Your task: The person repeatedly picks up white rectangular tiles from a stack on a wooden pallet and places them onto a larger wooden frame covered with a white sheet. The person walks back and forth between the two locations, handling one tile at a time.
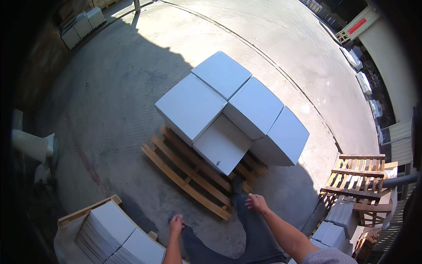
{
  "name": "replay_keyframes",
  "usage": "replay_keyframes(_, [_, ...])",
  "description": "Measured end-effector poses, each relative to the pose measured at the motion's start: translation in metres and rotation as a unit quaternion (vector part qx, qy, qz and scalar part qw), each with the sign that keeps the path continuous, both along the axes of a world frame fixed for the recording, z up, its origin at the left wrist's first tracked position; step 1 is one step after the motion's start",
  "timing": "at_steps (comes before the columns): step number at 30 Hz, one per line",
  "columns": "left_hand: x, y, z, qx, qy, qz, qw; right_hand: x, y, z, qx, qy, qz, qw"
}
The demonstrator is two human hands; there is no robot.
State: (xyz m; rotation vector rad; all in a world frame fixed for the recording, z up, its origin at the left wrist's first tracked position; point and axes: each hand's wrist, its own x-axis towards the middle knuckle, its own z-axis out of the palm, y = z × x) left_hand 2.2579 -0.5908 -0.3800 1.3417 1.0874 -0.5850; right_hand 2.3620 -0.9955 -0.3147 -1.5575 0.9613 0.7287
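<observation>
wooden pallet (187, 180), slats (184, 187) lengthwise far left to near right

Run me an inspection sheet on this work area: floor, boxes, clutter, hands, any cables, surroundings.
Surface: concrete floor, part shaded, part sunlit; dark stains in the shade.
Job's things: white boxes on a wooden pallet, four with higher tops and one lower box on the near side, its top darkly marked; pallet slats bare at the left.
Clutter: slatted pallet among more boxes at the right; wood-edged stack at lower left.
Hands: left hand curled, right hand loosely open; neither visibly holds anything.
Cables: nothing seen.
Surroundings: pale fixture at the left edge, kind unclear; more boxes at upper left; pale building wall at right.
</observation>
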Motion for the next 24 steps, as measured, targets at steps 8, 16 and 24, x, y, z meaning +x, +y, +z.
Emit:
replay_keyframes(8, [0.252, -0.110, -0.159, 0.046, -0.180, -0.008, 0.983, 0.044, -0.004, -0.120, 0.124, 0.073, -0.190, 0.971])
replay_keyframes(16, [0.377, -0.127, -0.268, 0.003, -0.290, 0.023, 0.957, 0.098, -0.008, -0.173, 0.146, 0.070, -0.216, 0.963])
replay_keyframes(24, [0.392, -0.165, -0.280, 0.209, -0.247, 0.039, 0.945, 0.132, -0.033, -0.201, 0.118, 0.093, -0.257, 0.955])
